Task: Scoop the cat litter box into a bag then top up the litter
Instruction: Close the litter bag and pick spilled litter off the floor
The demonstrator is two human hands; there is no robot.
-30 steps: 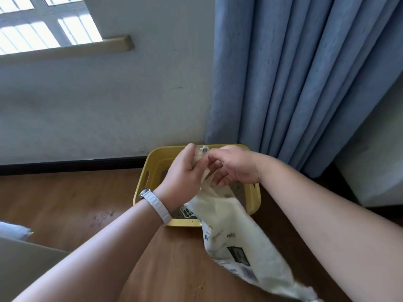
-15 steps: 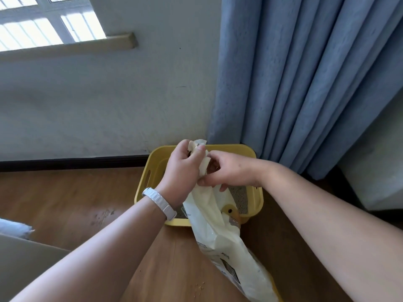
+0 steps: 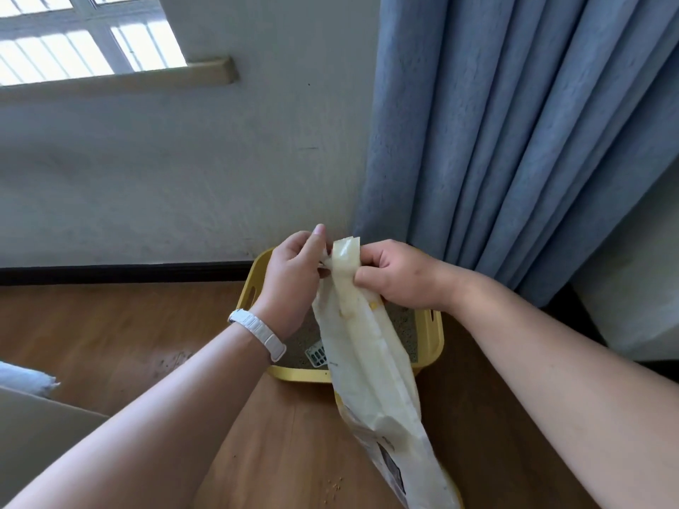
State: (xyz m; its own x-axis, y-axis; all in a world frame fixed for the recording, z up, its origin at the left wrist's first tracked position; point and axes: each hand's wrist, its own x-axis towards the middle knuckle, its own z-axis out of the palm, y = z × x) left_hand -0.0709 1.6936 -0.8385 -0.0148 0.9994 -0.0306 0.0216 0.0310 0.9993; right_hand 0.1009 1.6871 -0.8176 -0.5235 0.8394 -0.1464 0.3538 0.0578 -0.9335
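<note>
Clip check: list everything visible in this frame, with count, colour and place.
litter bag: one, cream, held up over the box's near rim
litter box: one, yellow, on floor by wall
litter: grey, inside box
slotted item: one, white, in box
curtain: one, blue, right
window: one, upper left
floor: wooden, few scattered grains
wristband: one, white, left wrist
left hand: grips bag's top
right hand: grips bag's top

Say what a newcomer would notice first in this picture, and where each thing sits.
First comes the cream bag in the middle, its top pinched between the left hand and the right hand. Just behind it, the yellow litter box stands on the wooden floor by the wall, with grey litter inside. A big blue curtain hangs down the right side.
</note>
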